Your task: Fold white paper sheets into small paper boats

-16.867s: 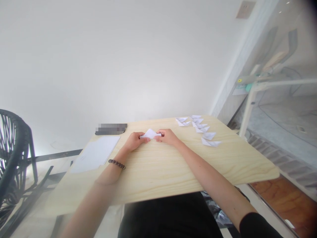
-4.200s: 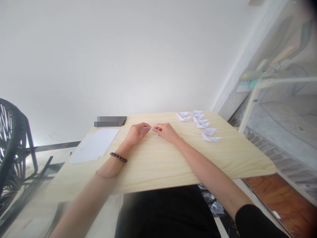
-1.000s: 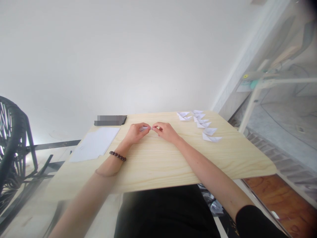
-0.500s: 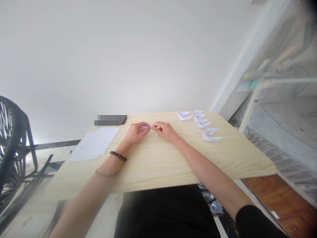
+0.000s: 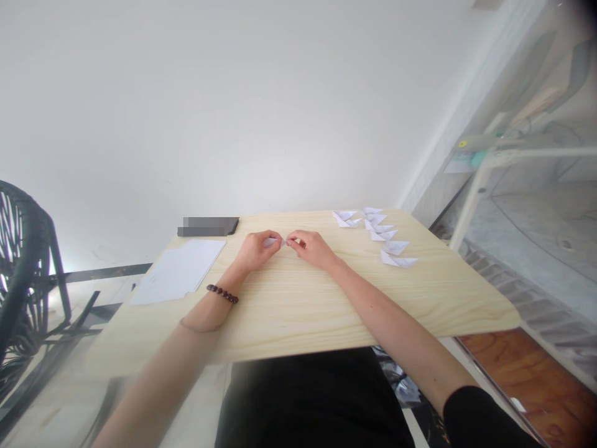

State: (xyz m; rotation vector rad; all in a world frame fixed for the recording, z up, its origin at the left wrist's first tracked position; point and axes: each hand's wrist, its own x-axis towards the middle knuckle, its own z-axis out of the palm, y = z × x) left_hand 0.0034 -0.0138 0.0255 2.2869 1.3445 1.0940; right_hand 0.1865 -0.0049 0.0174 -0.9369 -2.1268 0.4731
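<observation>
Above the middle of the wooden table, my left hand (image 5: 258, 250) pinches a small folded white paper (image 5: 269, 241), most of it hidden behind the fingers. My right hand (image 5: 310, 247) is closed at the fingertips on the paper's right end, close beside the left fingertips. Several folded paper boats (image 5: 382, 231) sit in a loose group toward the back right of the table. A stack of white paper sheets (image 5: 180, 269) lies to the left of my left hand.
A dark flat object (image 5: 233, 225), partly blurred out, lies at the back left of the table (image 5: 298, 317). The white wall (image 5: 280, 112) rises directly behind. A dark woven chair (image 5: 30, 249) stands at left, and a white metal frame (image 5: 471, 199) at right.
Both hands stay almost where they were, with only a tiny shift of the fingertips on the paper. The boats and the sheets have not moved.
</observation>
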